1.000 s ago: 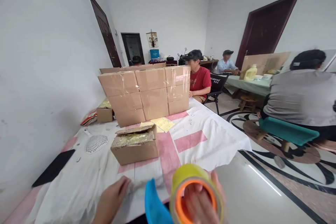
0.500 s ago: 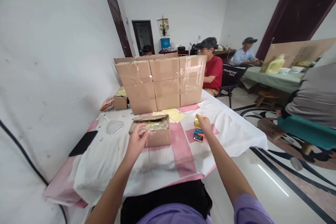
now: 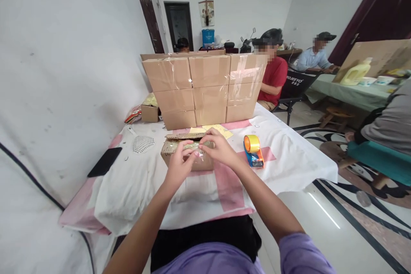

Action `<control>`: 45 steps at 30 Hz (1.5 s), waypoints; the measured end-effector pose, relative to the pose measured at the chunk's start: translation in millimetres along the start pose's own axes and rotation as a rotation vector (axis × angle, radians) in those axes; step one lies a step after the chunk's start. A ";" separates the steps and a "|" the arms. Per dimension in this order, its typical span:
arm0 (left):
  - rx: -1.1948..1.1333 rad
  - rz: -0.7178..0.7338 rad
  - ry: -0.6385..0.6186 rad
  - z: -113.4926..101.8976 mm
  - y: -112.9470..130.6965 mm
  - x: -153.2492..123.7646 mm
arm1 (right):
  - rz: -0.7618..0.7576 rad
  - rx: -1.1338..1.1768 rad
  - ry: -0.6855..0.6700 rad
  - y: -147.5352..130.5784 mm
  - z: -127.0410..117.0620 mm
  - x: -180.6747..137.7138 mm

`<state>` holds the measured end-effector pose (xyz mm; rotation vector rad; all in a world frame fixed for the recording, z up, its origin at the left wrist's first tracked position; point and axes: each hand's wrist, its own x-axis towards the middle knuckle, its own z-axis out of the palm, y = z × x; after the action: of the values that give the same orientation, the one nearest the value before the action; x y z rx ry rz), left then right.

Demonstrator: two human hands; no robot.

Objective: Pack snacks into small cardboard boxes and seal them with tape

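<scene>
A small open cardboard box (image 3: pixel 203 164) sits on the table in front of me, its flaps raised, with something yellowish in clear wrapping inside. Over its near edge, my left hand (image 3: pixel 182 162) pinches a piece of transparent tape (image 3: pixel 199 153). My right hand (image 3: pixel 219 147) has its thumb and fingertips closed on the same tape, close beside the left fingers. Both hands partly cover the box. To the right, a blue and orange tape dispenser (image 3: pixel 257 160) with a yellow roll of tape (image 3: pixel 251 143) stands on the cloth, touched by neither hand.
Behind the box rises a stack of taped cartons (image 3: pixel 210 90), with yellow sheets (image 3: pixel 221 129) at its foot. A white perforated object (image 3: pixel 143 144) and a black flat object (image 3: pixel 105 162) lie to the left. A co-worker in red (image 3: pixel 276 77) sits beyond the stack.
My right hand has let go of the tape dispenser, leaving it on the table, and moved left to the box. It now meets my left hand at the tape.
</scene>
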<state>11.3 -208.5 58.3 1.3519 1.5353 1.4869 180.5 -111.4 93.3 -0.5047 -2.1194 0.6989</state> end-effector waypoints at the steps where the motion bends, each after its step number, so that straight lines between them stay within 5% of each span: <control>1: 0.007 0.004 0.017 -1.5 -0.8 -1.0 | -0.020 0.001 0.007 -7.6 4.2 5.1; 6: 0.410 0.122 0.216 -36.3 -6.7 15.5 | 0.050 0.008 0.190 -23.2 -27.7 15.1; 9: 0.781 0.321 0.084 -51.6 -16.5 34.9 | 0.137 0.200 0.061 -23.5 -40.6 27.0; 12: 0.940 0.351 -0.071 -51.9 -28.7 46.3 | 0.250 0.285 -0.088 -11.1 -22.6 49.7; 17: 1.011 0.376 -0.076 -46.7 -39.5 43.9 | 0.340 -0.262 -0.299 30.6 34.9 79.3; 20: 1.059 0.440 -0.095 -46.8 -44.9 40.9 | 0.330 -0.387 -0.312 43.6 56.0 81.8; 26: 0.973 0.564 -0.014 -44.4 -58.1 33.8 | 0.465 -0.580 -0.016 54.5 38.3 75.1; 30: 0.878 0.625 0.027 -47.1 -69.6 27.1 | 0.486 0.089 -0.157 79.9 7.9 21.9; 33: 0.742 0.516 0.213 -55.2 -90.2 23.1 | 0.343 0.444 -0.251 89.6 15.5 -34.4; 36: 0.487 0.312 0.437 -67.2 -113.0 22.6 | 0.273 0.350 -0.156 83.7 39.8 -64.0; 38: 0.311 0.192 0.396 -74.2 -116.2 30.1 | 0.228 0.225 -0.094 73.8 45.0 -62.9; 42: 0.109 0.264 0.260 -56.1 -71.3 84.2 | 0.102 0.049 0.099 53.6 -5.5 -40.1; 45: 0.067 0.448 0.177 15.8 -11.4 154.6 | 0.073 -0.087 0.295 55.0 -80.3 -35.5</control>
<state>-23.2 -57.9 78.8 1.7249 1.4589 1.8803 271.9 -65.2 77.9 -0.6916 -1.8672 0.5373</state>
